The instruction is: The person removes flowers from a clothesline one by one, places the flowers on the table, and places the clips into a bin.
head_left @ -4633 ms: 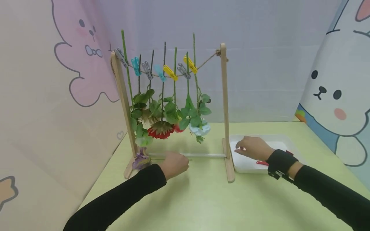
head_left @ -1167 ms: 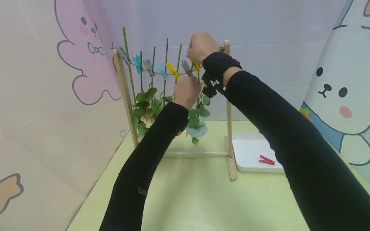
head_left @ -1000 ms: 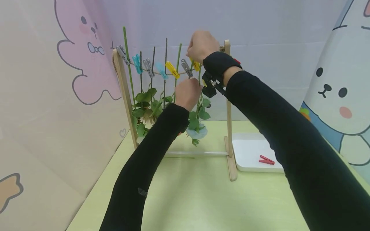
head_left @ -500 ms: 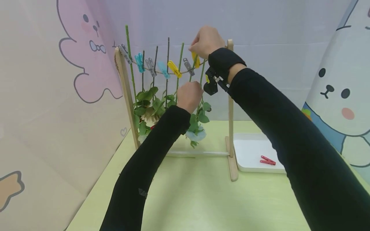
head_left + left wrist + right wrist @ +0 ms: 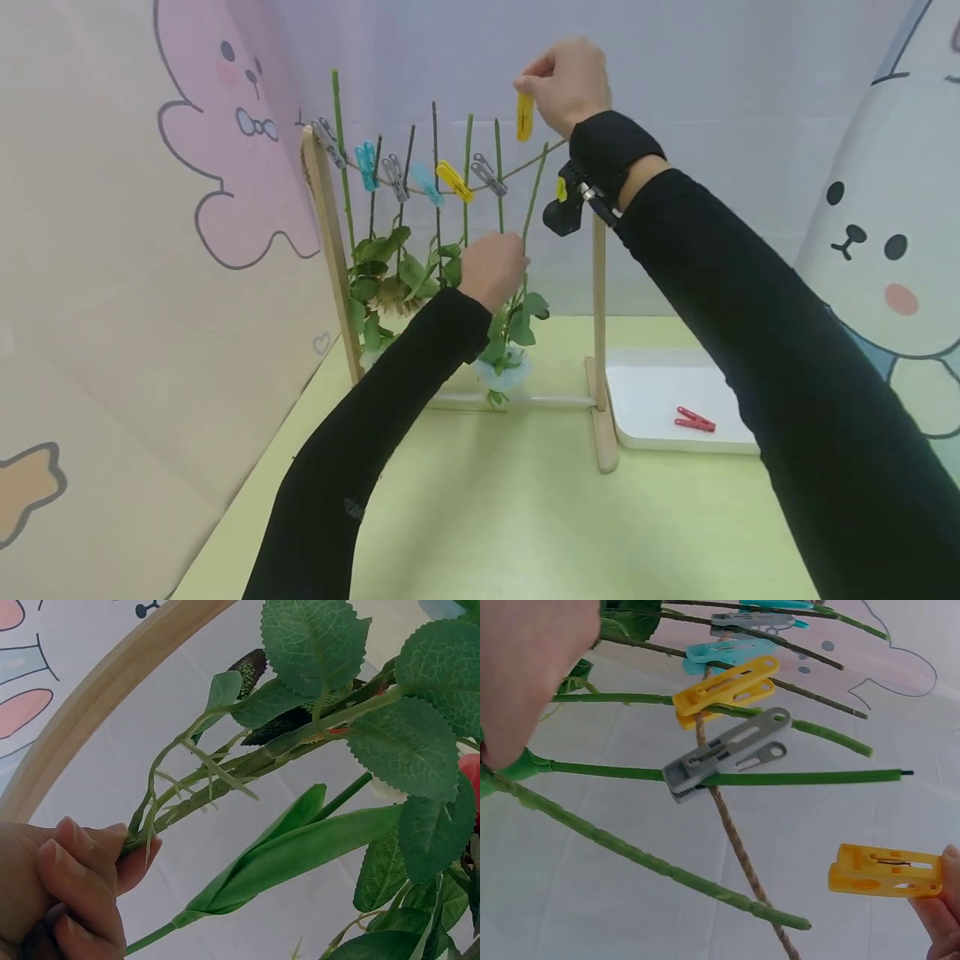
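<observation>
In the head view my right hand [image 5: 573,83] pinches a yellow clothespin [image 5: 524,117] above the rope. The right wrist view shows this yellow clothespin [image 5: 885,870] apart from the rope [image 5: 739,844], with nothing in its jaws. My left hand [image 5: 493,268] grips the green stem [image 5: 660,862] of an upside-down light blue flower [image 5: 502,371]; its free tip slants up to the right, bare of any clothespin. In the left wrist view my fingers [image 5: 82,855] curl round this leafy stem. Beside it, a grey clothespin [image 5: 724,754] holds another green stem on the rope.
More flowers hang head down to the left under grey, blue and yellow clothespins [image 5: 455,181]. The rope runs between the posts of a wooden rack [image 5: 600,317]. A red clothespin [image 5: 695,419] lies in a white tray [image 5: 637,442] on the pale green table [image 5: 525,517].
The right hand has gone from the tray to the rope, then lifted the yellow clothespin up off it. The left hand has gripped the stem, and the light blue flower has sunk slightly.
</observation>
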Motion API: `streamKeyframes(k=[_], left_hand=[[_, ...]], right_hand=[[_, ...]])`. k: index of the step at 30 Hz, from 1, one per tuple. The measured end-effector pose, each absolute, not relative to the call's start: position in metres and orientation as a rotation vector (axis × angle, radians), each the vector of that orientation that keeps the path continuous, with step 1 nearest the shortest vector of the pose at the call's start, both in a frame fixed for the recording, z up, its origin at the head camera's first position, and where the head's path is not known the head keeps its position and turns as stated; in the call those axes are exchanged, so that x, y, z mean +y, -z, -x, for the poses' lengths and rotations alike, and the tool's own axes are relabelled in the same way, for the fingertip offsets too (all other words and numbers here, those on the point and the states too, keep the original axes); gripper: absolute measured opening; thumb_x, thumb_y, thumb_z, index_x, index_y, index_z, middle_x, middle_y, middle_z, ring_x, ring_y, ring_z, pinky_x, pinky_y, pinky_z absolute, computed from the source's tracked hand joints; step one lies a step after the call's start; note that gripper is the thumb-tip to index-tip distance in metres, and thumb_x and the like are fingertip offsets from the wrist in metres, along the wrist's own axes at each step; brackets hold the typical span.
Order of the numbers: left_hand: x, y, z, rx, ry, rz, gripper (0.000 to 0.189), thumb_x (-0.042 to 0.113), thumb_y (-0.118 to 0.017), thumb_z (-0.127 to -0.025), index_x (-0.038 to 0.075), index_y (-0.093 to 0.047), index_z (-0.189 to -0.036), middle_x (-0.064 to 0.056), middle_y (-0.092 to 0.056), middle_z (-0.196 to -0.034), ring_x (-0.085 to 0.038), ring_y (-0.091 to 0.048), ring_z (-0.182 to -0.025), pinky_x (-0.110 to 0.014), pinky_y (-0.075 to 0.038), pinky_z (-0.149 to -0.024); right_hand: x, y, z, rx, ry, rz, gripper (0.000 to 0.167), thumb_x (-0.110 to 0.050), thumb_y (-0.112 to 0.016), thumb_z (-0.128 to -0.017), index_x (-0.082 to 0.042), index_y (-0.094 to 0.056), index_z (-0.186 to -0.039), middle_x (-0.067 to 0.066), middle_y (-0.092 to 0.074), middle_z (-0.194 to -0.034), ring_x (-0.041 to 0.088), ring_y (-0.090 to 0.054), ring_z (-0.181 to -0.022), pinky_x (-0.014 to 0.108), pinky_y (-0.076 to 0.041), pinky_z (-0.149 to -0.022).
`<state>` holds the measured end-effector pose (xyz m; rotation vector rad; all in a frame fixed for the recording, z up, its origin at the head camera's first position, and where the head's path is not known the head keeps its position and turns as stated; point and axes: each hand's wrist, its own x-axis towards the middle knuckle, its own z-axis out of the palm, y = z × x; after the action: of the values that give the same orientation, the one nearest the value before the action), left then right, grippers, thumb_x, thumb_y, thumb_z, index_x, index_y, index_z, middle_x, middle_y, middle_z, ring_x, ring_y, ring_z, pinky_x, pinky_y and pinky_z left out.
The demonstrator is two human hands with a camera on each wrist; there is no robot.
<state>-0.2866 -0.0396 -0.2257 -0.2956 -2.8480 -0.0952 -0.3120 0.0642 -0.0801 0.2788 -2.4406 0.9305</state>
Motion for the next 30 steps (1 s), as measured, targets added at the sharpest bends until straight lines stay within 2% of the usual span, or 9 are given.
streamKeyframes(k=[4,8,13,16,20,23,25,27,30], left_hand=[[-0.043,0.225,0.277,-2.840,0.039,0.380,0.028,0.029,-0.049,-0.096,0.011,-0.065,-0.081,0.000,-0.051,-0.059,-0.015,-0.052,-0.054,-0.025,-0.029,-0.047],[-0.047,0.223,0.265,-2.892,-0.053,0.490,0.029,0.023,-0.044,-0.098,0.010,-0.062,-0.080,0.001,-0.039,-0.055,-0.012,-0.038,-0.051,-0.025,-0.023,-0.046],[-0.047,0.219,0.253,-2.955,-0.209,0.708,0.025,0.016,-0.041,-0.099,0.008,-0.064,-0.093,0.000,-0.043,-0.062,-0.013,-0.039,-0.056,-0.025,-0.027,-0.050],[-0.047,0.221,0.247,-2.960,-0.328,0.831,0.022,0.013,-0.043,-0.098,0.010,-0.062,-0.089,0.001,-0.043,-0.063,-0.012,-0.040,-0.057,-0.025,-0.029,-0.052],[-0.047,0.230,0.241,-2.878,-0.546,0.985,0.035,0.009,-0.045,-0.095,0.015,-0.042,-0.061,0.005,-0.030,-0.056,-0.010,-0.027,-0.053,-0.024,-0.024,-0.048],[-0.046,0.237,0.237,-2.799,-0.709,1.054,0.043,0.008,-0.048,-0.094,0.016,-0.027,-0.057,0.005,-0.022,-0.056,-0.009,-0.020,-0.053,-0.024,-0.021,-0.047],[-0.046,0.242,0.235,-2.768,-0.804,1.077,0.044,0.007,-0.050,-0.092,0.016,-0.026,-0.057,0.005,-0.022,-0.057,-0.009,-0.020,-0.054,-0.024,-0.020,-0.048],[-0.047,0.249,0.235,-2.717,-0.861,1.094,0.045,0.005,-0.052,-0.091,0.016,-0.027,-0.056,0.005,-0.023,-0.056,-0.009,-0.021,-0.054,-0.024,-0.019,-0.047],[-0.051,0.262,0.237,-2.591,-0.959,1.102,0.048,0.005,-0.055,-0.089,0.016,-0.027,-0.053,0.004,-0.023,-0.052,-0.007,-0.020,-0.051,-0.023,-0.015,-0.047]], right_hand=[[0.087,0.074,0.315,-2.272,-1.179,-0.297,0.034,-0.029,-0.056,-0.091,-0.006,-0.064,-0.115,-0.003,-0.060,-0.101,0.000,-0.044,-0.084,0.019,-0.037,-0.084],[0.120,0.076,0.318,-2.063,-1.381,-0.274,0.035,-0.030,-0.062,-0.087,-0.008,-0.064,-0.115,-0.012,-0.056,-0.091,-0.003,-0.046,-0.084,0.017,-0.035,-0.080],[0.179,0.099,0.321,-1.945,-1.363,-0.119,0.038,-0.035,-0.063,-0.086,-0.013,-0.062,-0.117,-0.018,-0.052,-0.093,-0.005,-0.041,-0.078,0.016,-0.032,-0.075],[0.215,0.124,0.321,-1.941,-1.362,-0.053,0.037,-0.036,-0.063,-0.085,-0.014,-0.064,-0.115,-0.020,-0.054,-0.091,-0.004,-0.041,-0.073,0.015,-0.032,-0.070],[0.255,0.167,0.318,-2.007,-1.287,0.024,0.038,-0.037,-0.063,-0.085,-0.011,-0.065,-0.114,-0.027,-0.052,-0.082,-0.005,-0.041,-0.068,0.015,-0.031,-0.064],[0.276,0.197,0.315,-2.137,-1.127,0.050,0.046,-0.040,-0.061,-0.086,-0.006,-0.063,-0.117,-0.031,-0.046,-0.078,-0.007,-0.037,-0.067,0.015,-0.028,-0.063],[0.285,0.212,0.312,-2.261,-0.998,0.010,0.049,-0.040,-0.058,-0.087,-0.001,-0.061,-0.117,-0.019,-0.056,-0.082,-0.003,-0.037,-0.069,0.018,-0.027,-0.062],[0.291,0.224,0.310,-2.417,-0.858,-0.071,0.051,-0.040,-0.056,-0.089,0.003,-0.060,-0.117,0.000,-0.062,-0.089,0.006,-0.041,-0.074,0.022,-0.029,-0.062],[0.293,0.237,0.308,-2.674,-0.624,-0.239,0.049,-0.035,-0.056,-0.091,0.007,-0.058,-0.115,0.028,-0.058,-0.104,0.027,-0.050,-0.082,0.030,-0.038,-0.062]])
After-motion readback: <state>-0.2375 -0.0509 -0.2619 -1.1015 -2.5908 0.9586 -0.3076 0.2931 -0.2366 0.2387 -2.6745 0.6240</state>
